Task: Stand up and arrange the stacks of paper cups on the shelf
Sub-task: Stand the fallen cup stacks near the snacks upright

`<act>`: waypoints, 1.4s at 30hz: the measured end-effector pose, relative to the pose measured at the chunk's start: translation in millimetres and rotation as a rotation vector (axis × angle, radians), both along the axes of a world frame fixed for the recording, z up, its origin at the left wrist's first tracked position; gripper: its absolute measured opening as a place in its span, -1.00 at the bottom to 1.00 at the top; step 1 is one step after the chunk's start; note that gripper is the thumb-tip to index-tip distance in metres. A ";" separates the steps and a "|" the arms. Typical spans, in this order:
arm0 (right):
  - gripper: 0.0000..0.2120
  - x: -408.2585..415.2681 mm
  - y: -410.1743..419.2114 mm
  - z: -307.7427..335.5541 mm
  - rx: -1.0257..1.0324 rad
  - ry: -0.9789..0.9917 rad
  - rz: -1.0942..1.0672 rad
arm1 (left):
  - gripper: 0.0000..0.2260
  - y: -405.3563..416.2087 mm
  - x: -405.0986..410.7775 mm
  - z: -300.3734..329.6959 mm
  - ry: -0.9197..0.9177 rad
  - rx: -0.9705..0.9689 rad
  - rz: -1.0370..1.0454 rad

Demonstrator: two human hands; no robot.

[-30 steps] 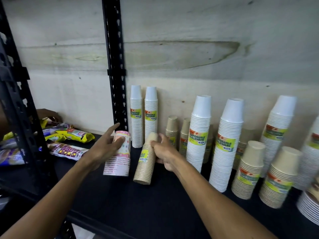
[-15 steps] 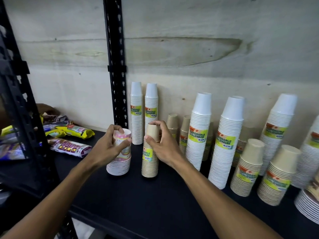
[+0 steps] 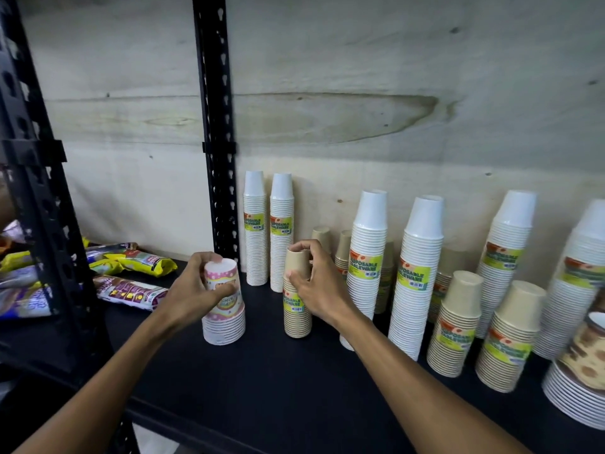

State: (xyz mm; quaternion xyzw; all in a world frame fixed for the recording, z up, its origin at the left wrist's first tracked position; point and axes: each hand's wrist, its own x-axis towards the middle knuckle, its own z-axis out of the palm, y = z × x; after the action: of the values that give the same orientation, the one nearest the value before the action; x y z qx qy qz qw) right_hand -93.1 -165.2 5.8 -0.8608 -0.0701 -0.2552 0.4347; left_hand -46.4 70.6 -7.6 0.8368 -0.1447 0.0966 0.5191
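Observation:
A short pink-and-white patterned cup stack [image 3: 226,322] stands upright on the black shelf [image 3: 278,381]. My left hand [image 3: 193,290] grips its upper part, fingers curled over the top rim. To its right a slim brown cup stack [image 3: 296,317] with a yellow-green label stands upright. My right hand [image 3: 316,281] holds its top, thumb on the left side and fingers curled round the far side. Two tall white stacks [image 3: 268,231] stand behind against the wall.
Larger white stacks [image 3: 419,273], brown stacks [image 3: 458,322] and a pile of plates [image 3: 576,391] fill the shelf's right side. A black slotted upright [image 3: 217,132] rises at the back left. Snack packets [image 3: 131,291] lie on the left section behind another black post [image 3: 42,198].
Both stacks went from tilted to standing upright on the shelf. My hands stayed on them and shifted to their tops. The view moved slightly upward.

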 end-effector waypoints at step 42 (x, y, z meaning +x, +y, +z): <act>-0.16 -18.0 2.4 -18.4 0.061 0.160 -0.132 | 0.30 -12.7 -15.8 -11.7 0.042 -0.108 -0.023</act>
State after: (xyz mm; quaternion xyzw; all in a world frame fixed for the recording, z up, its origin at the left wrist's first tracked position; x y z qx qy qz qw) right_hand -111.1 -162.8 -12.6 -0.8677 0.0295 -0.2156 0.4470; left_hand -62.2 57.9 -19.2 0.8077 -0.1381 0.0808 0.5674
